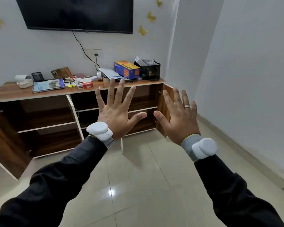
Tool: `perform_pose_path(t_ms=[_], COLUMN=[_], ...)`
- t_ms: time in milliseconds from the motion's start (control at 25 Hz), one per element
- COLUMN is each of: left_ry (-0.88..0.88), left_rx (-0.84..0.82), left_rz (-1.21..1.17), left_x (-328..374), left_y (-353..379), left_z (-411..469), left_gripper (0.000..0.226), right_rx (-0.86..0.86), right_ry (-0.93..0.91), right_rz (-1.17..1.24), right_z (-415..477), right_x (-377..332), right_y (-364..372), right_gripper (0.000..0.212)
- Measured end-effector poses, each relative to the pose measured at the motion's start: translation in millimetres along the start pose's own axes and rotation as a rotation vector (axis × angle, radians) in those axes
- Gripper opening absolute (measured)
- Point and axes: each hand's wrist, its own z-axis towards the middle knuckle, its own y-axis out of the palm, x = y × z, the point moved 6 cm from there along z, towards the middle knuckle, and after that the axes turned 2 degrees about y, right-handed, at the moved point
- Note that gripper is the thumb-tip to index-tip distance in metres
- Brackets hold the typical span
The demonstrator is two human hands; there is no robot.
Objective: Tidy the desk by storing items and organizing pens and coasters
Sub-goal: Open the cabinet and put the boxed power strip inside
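My left hand (116, 108) and my right hand (179, 115) are raised in front of me with fingers spread, holding nothing, well short of the desk. The wooden desk (11, 92) stands against the far wall, cluttered. On it lie a black mesh pen holder (37, 77), a stack of magazines (48, 85), a red-and-white small box (85, 85), loose pens and small items (72, 81), a blue-and-orange box (127, 69) and a black bag (149, 69).
The cabinet doors under the desk stand open, showing dark shelves (46, 126); one door (166, 102) juts out at the right. A dark TV (75, 12) hangs above. A white wall (244, 71) closes the right side. Tiled floor (138, 177) lies between me and the desk.
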Motion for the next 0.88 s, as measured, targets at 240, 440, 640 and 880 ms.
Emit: perform_pose_path(t_ms=[240, 440, 640, 880], left_ry=[-0.018, -0.158, -0.345, -0.626], left_rx=[-0.150, -0.277, -0.391, -0.425], left_rz=[-0.123, -0.367, -0.686, -1.108], left_x=[55, 108, 129, 116], left_y=[72, 136, 189, 258], left_z=[21, 51, 47, 63], left_gripper=[0.088, 0.084, 0.062, 0.055], right_rx=[0.000, -0.079, -0.289, -0.513], right_ry=[0.059, 0.129, 0.270, 0.418], right_rz=[0.285, 0.523, 0.779, 1.142], right_z=[5, 27, 35, 75], right_x=[77, 159, 200, 188], right_y=[42, 76, 131, 200], right_gripper=[0.068, 0.045, 0.045, 0.041])
